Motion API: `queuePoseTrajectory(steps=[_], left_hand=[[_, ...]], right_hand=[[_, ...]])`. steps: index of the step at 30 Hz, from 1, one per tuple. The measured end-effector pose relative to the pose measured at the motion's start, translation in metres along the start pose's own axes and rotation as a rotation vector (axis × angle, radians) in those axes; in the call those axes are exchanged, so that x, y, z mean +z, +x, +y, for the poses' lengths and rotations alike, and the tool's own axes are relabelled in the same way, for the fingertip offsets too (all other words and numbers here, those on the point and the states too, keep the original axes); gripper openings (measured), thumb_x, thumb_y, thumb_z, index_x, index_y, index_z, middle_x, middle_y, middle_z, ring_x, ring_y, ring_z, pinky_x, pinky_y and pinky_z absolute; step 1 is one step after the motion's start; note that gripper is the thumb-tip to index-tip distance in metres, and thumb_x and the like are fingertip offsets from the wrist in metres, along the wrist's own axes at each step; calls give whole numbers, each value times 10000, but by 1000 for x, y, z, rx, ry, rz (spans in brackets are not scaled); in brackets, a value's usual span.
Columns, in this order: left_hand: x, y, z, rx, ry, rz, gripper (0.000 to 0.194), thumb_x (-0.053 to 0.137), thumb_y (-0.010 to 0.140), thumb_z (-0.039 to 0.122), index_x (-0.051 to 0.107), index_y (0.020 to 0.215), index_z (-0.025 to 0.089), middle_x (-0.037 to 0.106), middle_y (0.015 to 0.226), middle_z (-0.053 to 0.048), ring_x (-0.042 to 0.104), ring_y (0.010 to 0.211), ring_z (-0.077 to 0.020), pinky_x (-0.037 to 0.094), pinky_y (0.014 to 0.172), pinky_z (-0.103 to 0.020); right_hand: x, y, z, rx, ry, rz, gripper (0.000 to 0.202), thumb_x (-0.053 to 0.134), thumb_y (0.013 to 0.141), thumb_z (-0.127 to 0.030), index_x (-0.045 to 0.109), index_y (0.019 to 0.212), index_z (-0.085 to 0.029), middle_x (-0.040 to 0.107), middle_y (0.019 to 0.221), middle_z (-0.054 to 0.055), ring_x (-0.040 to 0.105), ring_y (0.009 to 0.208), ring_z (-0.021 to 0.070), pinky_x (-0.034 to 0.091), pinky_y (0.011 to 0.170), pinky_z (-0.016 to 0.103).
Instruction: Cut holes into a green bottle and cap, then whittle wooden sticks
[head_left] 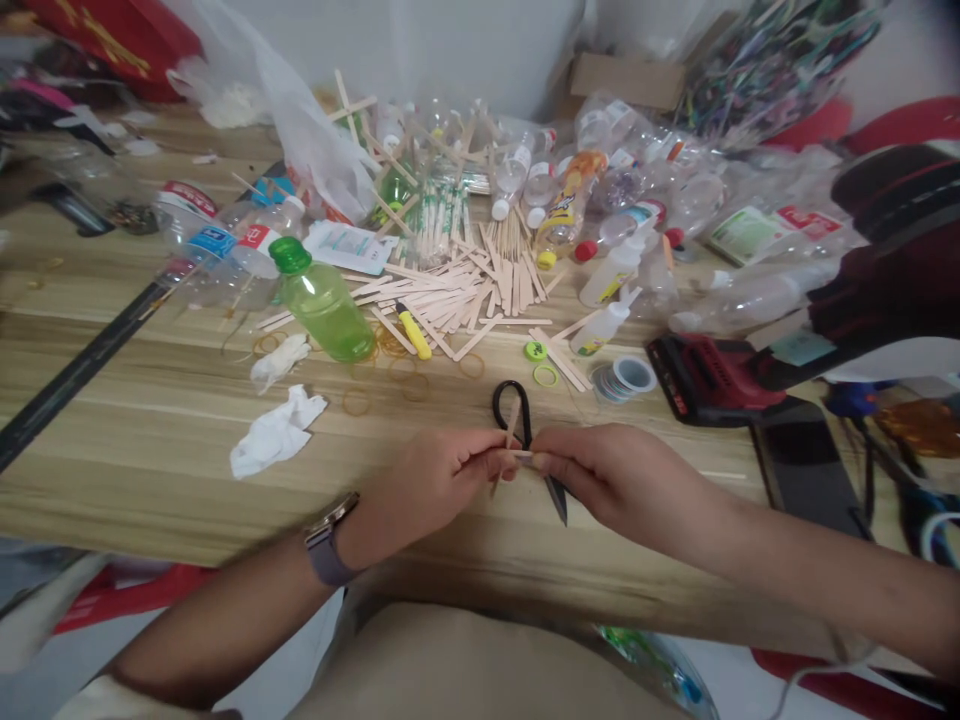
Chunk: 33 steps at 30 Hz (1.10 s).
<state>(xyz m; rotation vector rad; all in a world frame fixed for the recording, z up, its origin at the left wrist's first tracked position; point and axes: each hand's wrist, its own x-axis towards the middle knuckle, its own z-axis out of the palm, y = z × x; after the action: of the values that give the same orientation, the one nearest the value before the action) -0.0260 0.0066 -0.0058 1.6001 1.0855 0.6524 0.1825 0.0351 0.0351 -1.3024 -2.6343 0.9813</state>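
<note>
Two wooden craft sticks [514, 420] cross each other between my hands above the table's near edge. My left hand [457, 475] is closed on the sticks where they cross, with a watch on its wrist. My right hand [592, 462] pinches the end of the stick lying crosswise. Just beneath and behind them lie black-handled scissors [512, 388], blades pointing toward me and partly covered by my fingers. Beyond is a pile of loose craft sticks [457, 295], with a yellow-handled cutter [413, 332] at its near side.
A green plastic bottle [322, 305] stands left of the pile, near crumpled white tissue [279, 430] and rubber bands [409, 385]. Glue bottles [600, 328] and a wire spool [630, 378] sit to the right. A red-black power tool [720, 380] and many plastic bottles [577, 200] occupy the right and back.
</note>
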Motion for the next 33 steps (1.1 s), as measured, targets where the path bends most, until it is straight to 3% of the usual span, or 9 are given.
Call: queuePoseTrajectory(steps=[4, 9, 13, 20, 28, 33], left_hand=[[1, 4, 0, -17, -389, -47, 297, 523, 924, 390, 647, 1103, 188, 728, 915, -31, 682, 831, -153, 521, 759, -265], [2, 5, 6, -120, -928, -219, 232, 709, 817, 353, 694, 971, 180, 727, 754, 1, 685, 658, -100, 530, 643, -196], [4, 5, 7, -201, -1190, -349, 212, 758, 782, 315, 714, 942, 182, 734, 733, 2, 671, 595, -69, 490, 558, -133], [4, 2, 9, -195, -1302, -427, 237, 755, 789, 302, 709, 963, 148, 742, 803, -32, 684, 640, -77, 497, 566, -118], [4, 1, 5, -201, -1330, -412, 214, 712, 822, 287, 676, 928, 105, 726, 763, -47, 674, 605, -87, 493, 529, -126], [5, -1, 5, -192, -1327, -410, 186, 681, 835, 267, 671, 918, 101, 676, 695, -27, 577, 520, -55, 420, 484, -122]], right_hand=[[2, -3, 1, -13, 317, 16, 308, 360, 983, -353, 570, 838, -181, 575, 754, 20, 508, 712, 149, 369, 652, 259], [11, -12, -2, 24, 560, 9, 349, 358, 987, -416, 532, 799, -179, 520, 726, 16, 436, 655, 141, 344, 592, 263], [17, -18, -4, 2, 668, -9, 341, 379, 992, -416, 529, 814, -167, 516, 779, 26, 444, 709, 133, 357, 624, 254], [14, -17, -12, -46, 632, 40, 316, 401, 986, -350, 514, 754, -168, 405, 657, -24, 348, 599, 99, 291, 531, 217], [18, -17, -10, -30, 571, 50, 355, 390, 980, -407, 560, 782, -167, 510, 707, 9, 432, 653, 119, 341, 584, 227], [18, -18, -10, -41, 520, 68, 349, 395, 979, -398, 580, 791, -170, 518, 689, 6, 439, 642, 120, 339, 590, 233]])
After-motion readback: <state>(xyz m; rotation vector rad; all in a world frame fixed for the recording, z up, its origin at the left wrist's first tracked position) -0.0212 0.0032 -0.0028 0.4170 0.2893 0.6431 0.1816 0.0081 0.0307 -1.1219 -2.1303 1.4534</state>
